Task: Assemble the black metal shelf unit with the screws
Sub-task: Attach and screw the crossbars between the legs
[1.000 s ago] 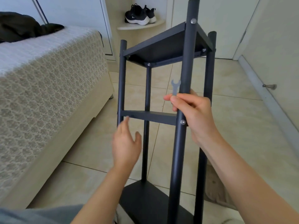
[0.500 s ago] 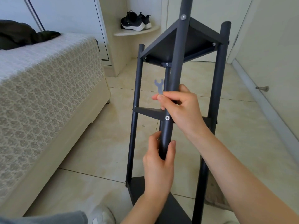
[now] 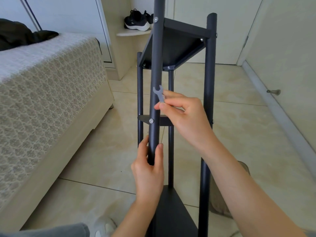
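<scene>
Shelf unit (image 3: 176,47) upright on floor, straight ahead of me; near post (image 3: 155,65) at centre. My left hand (image 3: 148,173) wrapped round post, below screw (image 3: 151,121). My right hand (image 3: 186,117) just right of post, above screw, pinching small grey wrench (image 3: 159,95), open end up.

Judgement: tube stiff, paint smooth, likely slippery. Frame tall, probably light and tippy, so grip post low and firm. Wrench thin, easy to drop.

Writing: none readable. White mark on shoes (image 3: 136,23), behind post, too small.
</scene>
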